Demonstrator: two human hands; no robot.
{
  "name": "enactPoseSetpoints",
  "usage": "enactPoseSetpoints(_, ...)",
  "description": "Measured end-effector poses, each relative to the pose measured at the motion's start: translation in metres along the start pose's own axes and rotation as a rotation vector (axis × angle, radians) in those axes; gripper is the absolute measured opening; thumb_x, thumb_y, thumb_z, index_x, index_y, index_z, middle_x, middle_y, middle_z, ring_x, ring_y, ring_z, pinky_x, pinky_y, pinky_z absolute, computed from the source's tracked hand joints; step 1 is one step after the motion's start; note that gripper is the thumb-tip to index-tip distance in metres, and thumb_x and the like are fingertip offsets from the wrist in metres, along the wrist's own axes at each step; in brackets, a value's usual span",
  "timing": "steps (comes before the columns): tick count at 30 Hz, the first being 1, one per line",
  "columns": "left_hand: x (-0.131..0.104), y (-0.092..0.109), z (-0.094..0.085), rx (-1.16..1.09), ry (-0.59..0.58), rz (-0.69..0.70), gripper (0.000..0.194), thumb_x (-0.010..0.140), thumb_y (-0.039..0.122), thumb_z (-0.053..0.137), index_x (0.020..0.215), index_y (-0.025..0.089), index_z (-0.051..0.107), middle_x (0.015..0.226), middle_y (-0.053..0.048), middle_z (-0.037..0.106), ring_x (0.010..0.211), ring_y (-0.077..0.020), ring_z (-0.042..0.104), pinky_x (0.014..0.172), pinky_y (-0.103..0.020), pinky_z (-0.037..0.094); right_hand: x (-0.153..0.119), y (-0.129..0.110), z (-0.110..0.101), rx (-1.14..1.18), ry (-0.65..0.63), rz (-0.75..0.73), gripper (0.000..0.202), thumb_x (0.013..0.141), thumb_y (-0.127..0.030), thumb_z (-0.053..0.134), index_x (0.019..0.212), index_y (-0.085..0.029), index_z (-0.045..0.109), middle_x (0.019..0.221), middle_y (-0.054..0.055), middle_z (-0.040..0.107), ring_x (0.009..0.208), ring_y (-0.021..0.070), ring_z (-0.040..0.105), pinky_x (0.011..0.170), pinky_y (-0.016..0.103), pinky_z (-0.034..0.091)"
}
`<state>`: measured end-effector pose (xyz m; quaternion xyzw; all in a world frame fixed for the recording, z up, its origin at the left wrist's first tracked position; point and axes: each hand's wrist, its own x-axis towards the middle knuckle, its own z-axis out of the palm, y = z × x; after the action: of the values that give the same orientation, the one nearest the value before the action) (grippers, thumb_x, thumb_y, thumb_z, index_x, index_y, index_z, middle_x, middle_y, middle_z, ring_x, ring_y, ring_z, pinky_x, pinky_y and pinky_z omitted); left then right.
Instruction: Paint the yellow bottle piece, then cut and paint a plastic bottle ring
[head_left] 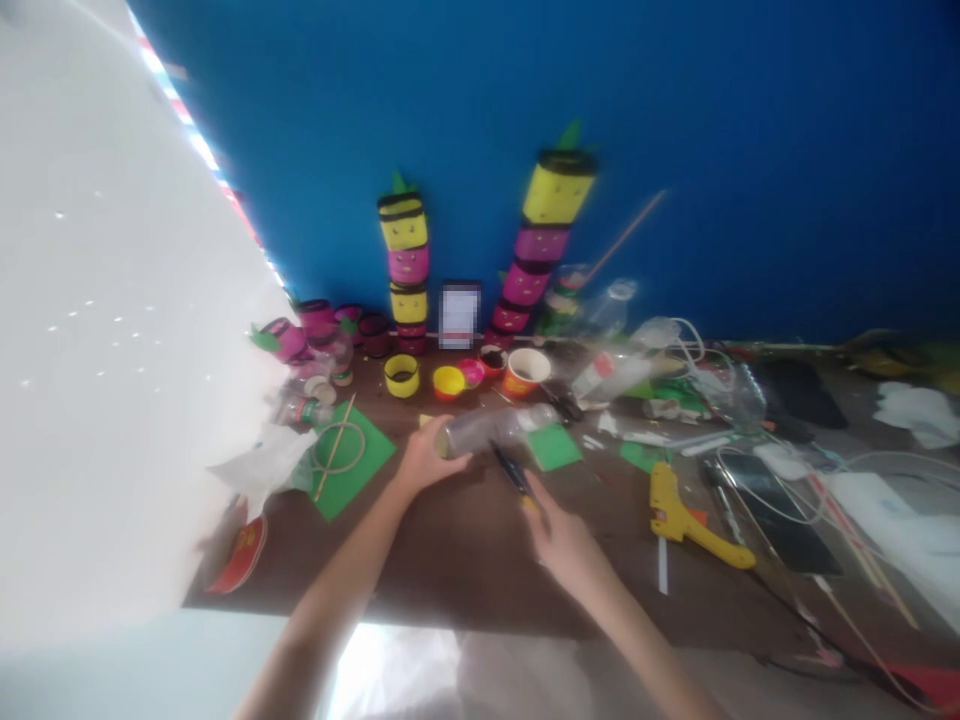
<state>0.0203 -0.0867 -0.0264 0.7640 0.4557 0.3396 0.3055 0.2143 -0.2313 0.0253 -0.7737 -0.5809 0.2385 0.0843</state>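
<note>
In the head view my left hand [429, 458] is wrapped round one end of a clear plastic bottle [487, 430], which lies sideways above the table. My right hand [551, 525] grips a dark-bladed cutting tool with some yellow at its handle, apparently scissors [512, 470]. The tip of the blades is at the bottle's near side; blur hides whether it touches. Just beyond the bottle stand a paper cup [525, 374], a yellow ring-like cup [401, 376] and a small yellow bowl [448, 383]. A green paper square [553, 447] lies by the bottle's right end.
A yellow glue gun [686, 520] and a dark phone [784, 515] with cables lie to the right. Green paper [360, 460] with a stick is on the left. Two tall stacks of decorated pots, the left stack [409, 265] and the right stack [536, 250], rise against the blue wall.
</note>
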Motion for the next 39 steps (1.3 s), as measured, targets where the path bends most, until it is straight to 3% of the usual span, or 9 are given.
enactPoseSetpoints(9, 0.001, -0.001, 0.002, 0.002, 0.050, 0.017, 0.061, 0.061, 0.039, 0.074, 0.114, 0.019, 0.054, 0.110, -0.009, 0.066, 0.100, -0.0244, 0.063, 0.090, -0.039, 0.050, 0.005, -0.011, 0.005, -0.170, -0.058, 0.072, 0.053, 0.094, -0.037, 0.026, 0.144, -0.022, 0.028, 0.070, 0.008, 0.070, 0.065, 0.0248, 0.068, 0.053, 0.026, 0.041)
enactPoseSetpoints(13, 0.001, -0.002, 0.001, -0.032, 0.104, -0.008, 0.058, 0.065, 0.040, 0.071, 0.117, 0.018, 0.053, 0.099, -0.006, 0.068, 0.085, -0.0200, 0.066, 0.081, -0.035, 0.054, 0.000, -0.012, -0.015, -0.053, -0.043, 0.055, 0.053, 0.093, -0.040, 0.028, 0.143, -0.022, 0.032, 0.068, 0.006, 0.069, 0.061, 0.0227, 0.066, 0.054, 0.026, 0.042)
enactPoseSetpoints(15, 0.001, -0.001, 0.000, -0.044, 0.139, -0.006, 0.047, 0.072, 0.039, 0.065, 0.114, 0.018, 0.055, 0.091, -0.005, 0.068, 0.075, -0.0166, 0.065, 0.074, -0.032, 0.055, -0.004, -0.014, -0.030, 0.018, -0.033, 0.036, 0.054, 0.092, -0.042, 0.030, 0.141, -0.021, 0.036, 0.069, 0.006, 0.069, 0.059, 0.0215, 0.065, 0.055, 0.026, 0.042)
enactPoseSetpoints(19, 0.002, 0.003, -0.003, -0.015, 0.178, 0.040, 0.024, 0.080, 0.035, 0.057, 0.094, 0.016, 0.063, 0.093, -0.008, 0.066, 0.090, -0.0209, 0.062, 0.085, -0.037, 0.050, -0.008, -0.023, -0.052, 0.072, -0.029, 0.021, 0.054, 0.089, -0.042, 0.035, 0.138, -0.020, 0.043, 0.071, 0.005, 0.070, 0.057, 0.0208, 0.064, 0.057, 0.026, 0.042)
enactPoseSetpoints(21, 0.000, 0.004, -0.004, 0.002, 0.170, 0.066, 0.027, 0.080, 0.034, 0.057, 0.101, 0.017, 0.063, 0.098, -0.010, 0.064, 0.099, -0.0230, 0.059, 0.092, -0.041, 0.046, -0.007, -0.027, -0.056, 0.081, -0.021, 0.024, 0.053, 0.089, -0.040, 0.036, 0.137, -0.020, 0.043, 0.073, 0.006, 0.071, 0.058, 0.0204, 0.063, 0.058, 0.026, 0.042)
enactPoseSetpoints(26, -0.004, 0.001, -0.004, 0.060, 0.058, 0.220, 0.064, 0.069, 0.044, 0.069, 0.125, 0.018, 0.049, 0.115, -0.012, 0.054, 0.111, -0.0254, 0.052, 0.098, -0.040, 0.043, -0.005, -0.033, -0.056, 0.061, -0.021, 0.037, 0.051, 0.090, -0.036, 0.036, 0.138, -0.021, 0.041, 0.077, 0.006, 0.071, 0.059, 0.0194, 0.063, 0.056, 0.024, 0.041)
enactPoseSetpoints(31, -0.003, -0.003, -0.002, 0.089, 0.084, 0.197, 0.059, 0.070, 0.044, 0.069, 0.121, 0.020, 0.052, 0.105, -0.008, 0.056, 0.103, -0.0234, 0.054, 0.095, -0.039, 0.046, -0.006, -0.039, -0.055, -0.074, -0.063, 0.076, 0.050, 0.091, -0.034, 0.035, 0.140, -0.024, 0.038, 0.079, 0.009, 0.070, 0.063, 0.0212, 0.065, 0.054, 0.024, 0.038)
enactPoseSetpoints(39, 0.000, -0.002, 0.000, 0.096, 0.085, 0.211, 0.058, 0.069, 0.046, 0.069, 0.119, 0.021, 0.054, 0.100, -0.007, 0.056, 0.098, -0.0228, 0.055, 0.091, -0.038, 0.047, -0.006, -0.039, -0.041, -0.160, -0.085, 0.093, 0.051, 0.094, -0.033, 0.031, 0.144, -0.025, 0.030, 0.060, 0.005, 0.063, 0.054, 0.0206, 0.062, 0.048, 0.023, 0.031)
